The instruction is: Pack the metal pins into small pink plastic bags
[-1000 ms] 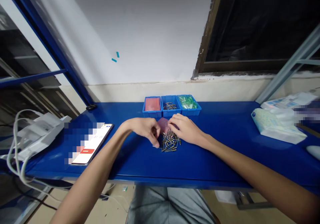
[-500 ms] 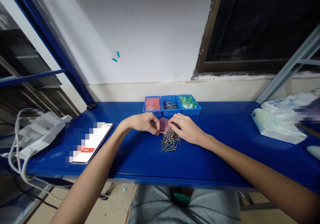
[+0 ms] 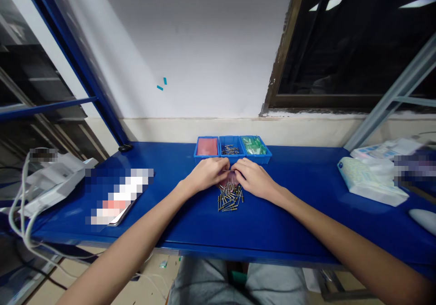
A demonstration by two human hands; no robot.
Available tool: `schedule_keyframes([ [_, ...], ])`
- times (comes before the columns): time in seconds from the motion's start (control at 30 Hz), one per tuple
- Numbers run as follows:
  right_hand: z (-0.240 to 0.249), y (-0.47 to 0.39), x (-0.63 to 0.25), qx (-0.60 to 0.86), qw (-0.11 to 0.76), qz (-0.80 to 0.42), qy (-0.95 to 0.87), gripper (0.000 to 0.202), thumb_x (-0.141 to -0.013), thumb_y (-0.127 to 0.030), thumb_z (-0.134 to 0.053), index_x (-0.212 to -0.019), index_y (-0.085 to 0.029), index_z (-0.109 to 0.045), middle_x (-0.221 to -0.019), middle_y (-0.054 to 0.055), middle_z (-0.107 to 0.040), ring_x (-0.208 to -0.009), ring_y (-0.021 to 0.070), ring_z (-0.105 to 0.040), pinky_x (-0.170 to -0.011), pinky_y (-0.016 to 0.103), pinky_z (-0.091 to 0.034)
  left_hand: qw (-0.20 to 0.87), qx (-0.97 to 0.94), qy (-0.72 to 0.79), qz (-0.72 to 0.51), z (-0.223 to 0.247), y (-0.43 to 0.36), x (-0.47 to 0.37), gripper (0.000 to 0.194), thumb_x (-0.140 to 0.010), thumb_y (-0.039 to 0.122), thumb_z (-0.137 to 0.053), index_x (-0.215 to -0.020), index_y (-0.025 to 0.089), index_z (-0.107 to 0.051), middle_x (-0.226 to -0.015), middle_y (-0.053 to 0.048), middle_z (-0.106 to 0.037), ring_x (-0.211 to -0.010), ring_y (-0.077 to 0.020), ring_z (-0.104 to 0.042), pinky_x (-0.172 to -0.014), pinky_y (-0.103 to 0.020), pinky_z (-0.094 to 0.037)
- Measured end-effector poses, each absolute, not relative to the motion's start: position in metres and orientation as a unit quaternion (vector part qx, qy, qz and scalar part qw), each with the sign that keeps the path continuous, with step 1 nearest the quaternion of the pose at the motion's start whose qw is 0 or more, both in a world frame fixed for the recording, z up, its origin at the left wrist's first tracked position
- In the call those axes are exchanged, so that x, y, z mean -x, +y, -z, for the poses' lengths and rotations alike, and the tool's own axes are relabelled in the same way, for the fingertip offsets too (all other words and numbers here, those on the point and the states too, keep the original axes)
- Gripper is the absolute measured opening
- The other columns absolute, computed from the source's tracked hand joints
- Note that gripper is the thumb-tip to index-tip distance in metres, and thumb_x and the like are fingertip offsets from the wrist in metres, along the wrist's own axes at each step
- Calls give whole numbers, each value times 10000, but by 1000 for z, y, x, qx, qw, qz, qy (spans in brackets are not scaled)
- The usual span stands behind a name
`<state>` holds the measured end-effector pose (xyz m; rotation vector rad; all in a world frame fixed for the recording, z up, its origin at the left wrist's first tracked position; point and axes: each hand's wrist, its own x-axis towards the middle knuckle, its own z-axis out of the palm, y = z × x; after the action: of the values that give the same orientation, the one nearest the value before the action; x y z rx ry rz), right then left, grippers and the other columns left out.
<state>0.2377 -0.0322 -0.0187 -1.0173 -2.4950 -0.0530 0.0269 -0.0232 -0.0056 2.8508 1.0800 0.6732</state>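
Pop rivets (image 3: 230, 199) lie in a loose pile on a blue desk (image 3: 204, 223), in front of the person and just below two bare hands. The left hand (image 3: 211, 173) is curled, thumb and fingers pinched together on a thin metal rod (image 3: 229, 171) that reaches toward the right hand. The right hand (image 3: 254, 176) is bent over the far right side of the pile, its fingertips beside a pink plastic bag (image 3: 233, 177); whether they pinch the bag or the rod's end, I cannot tell. The bag lies between the hands, at the pile's far edge. Behind the hands stand three blue bins in a row: the left bin (image 3: 200, 160) holds pink sheets, the middle bin (image 3: 230, 140) more rivets, the right bin (image 3: 259, 160) green packets. Well apart are a smartphone (image 3: 119, 217), at left, and a tissue pack (image 3: 368, 184), at right.
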Motion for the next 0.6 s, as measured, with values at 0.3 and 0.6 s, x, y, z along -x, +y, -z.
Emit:
schedule_keyframes([
  [0.3,19,-34,-236,390,223,8,-894,221,-895,-57,-392,-933,-162,-583,-943,83,-603,-936,207,-543,-808,327,-440,-12,-917,327,-227,11,-21,-27,122,-949,195,-506,-986,154,-614,-868,-53,-642,-775,-167,-598,-689,-281,-450],
  [0.6,18,-36,-234,383,235,38,-892,191,-982,-156,-396,-901,-181,-567,-940,84,-615,-934,221,-548,-804,348,-457,-30,-903,347,-253,11,-23,-27,115,-967,210,-516,-984,155,-616,-963,-64,-593,-815,-167,-595,-746,-288,-495],
])
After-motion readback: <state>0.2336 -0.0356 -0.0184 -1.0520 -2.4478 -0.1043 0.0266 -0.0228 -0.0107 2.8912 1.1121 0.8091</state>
